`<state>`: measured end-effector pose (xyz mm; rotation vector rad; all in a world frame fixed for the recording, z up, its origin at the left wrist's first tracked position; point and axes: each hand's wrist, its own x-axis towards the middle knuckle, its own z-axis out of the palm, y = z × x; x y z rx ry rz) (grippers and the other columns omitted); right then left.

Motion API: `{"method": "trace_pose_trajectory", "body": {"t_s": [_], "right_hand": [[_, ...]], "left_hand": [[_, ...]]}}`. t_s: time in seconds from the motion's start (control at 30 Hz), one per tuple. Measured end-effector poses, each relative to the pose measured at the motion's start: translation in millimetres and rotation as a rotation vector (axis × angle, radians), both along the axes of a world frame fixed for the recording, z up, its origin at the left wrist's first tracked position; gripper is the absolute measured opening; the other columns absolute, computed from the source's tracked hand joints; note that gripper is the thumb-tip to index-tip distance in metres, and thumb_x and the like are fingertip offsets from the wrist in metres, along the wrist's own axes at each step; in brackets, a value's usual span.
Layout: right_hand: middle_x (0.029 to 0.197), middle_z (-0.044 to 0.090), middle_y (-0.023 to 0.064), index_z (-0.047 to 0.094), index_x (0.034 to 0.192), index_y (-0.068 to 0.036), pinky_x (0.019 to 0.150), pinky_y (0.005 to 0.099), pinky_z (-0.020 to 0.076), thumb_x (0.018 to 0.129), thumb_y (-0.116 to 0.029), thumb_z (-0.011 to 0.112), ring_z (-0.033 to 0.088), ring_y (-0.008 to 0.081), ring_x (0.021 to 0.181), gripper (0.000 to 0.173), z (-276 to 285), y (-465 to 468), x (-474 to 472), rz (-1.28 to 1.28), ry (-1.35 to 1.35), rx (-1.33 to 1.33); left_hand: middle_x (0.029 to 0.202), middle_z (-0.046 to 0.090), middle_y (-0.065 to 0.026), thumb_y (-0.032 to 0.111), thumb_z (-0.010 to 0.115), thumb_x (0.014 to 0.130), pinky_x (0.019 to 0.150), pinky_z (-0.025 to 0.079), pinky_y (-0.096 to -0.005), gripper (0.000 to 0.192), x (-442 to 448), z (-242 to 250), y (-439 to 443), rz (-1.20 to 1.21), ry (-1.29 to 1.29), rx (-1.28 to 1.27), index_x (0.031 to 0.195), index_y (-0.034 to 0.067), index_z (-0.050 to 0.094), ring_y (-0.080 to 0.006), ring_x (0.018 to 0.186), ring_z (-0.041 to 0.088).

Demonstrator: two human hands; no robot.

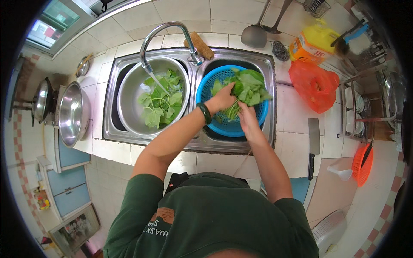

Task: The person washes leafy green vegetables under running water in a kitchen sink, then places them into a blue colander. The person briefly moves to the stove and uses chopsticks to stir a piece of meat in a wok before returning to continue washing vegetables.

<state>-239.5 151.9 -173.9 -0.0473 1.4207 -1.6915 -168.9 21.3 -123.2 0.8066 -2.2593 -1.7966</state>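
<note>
Over the blue plastic colander (200,93) in the right sink basin, a bunch of leafy greens (250,85) is between my two hands. My left hand (222,99), with a dark green bangle at its wrist, lies over the leaves with the fingers closed about them. My right hand (247,116) grips the stems from the near side. In the left basin, a large steel bowl (129,96) holds water and more greens (161,104). Water runs into it from the chrome faucet (166,25).
A cleaver (313,145) lies on the counter at the right, with a red plastic bag (314,85) beyond it. An empty steel basin (73,114) stands at left. Behind the sink are a loofah (200,45), a steel scourer (280,51) and a hanging wok spatula (254,36).
</note>
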Motion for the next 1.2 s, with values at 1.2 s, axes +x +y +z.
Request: {"method": "trace_pose_trajectory", "body": {"t_s": [1.2], "right_hand": [[0.095, 0.061, 0.0139, 0.061, 0.102, -0.003, 0.083, 0.0389, 0.0387, 0.077, -0.015, 0.061, 0.056, 0.0294, 0.092, 0.028, 97, -46, -83, 0.897, 1.405, -0.005]], "left_hand": [[0.108, 0.056, -0.0129, -0.005, 0.060, 0.079, 0.077, 0.052, -0.0334, 0.038, 71, 6, 38, 0.336, 0.107, -0.233, 0.116, 0.003, 0.056, -0.0248, 0.099, 0.056]]}}
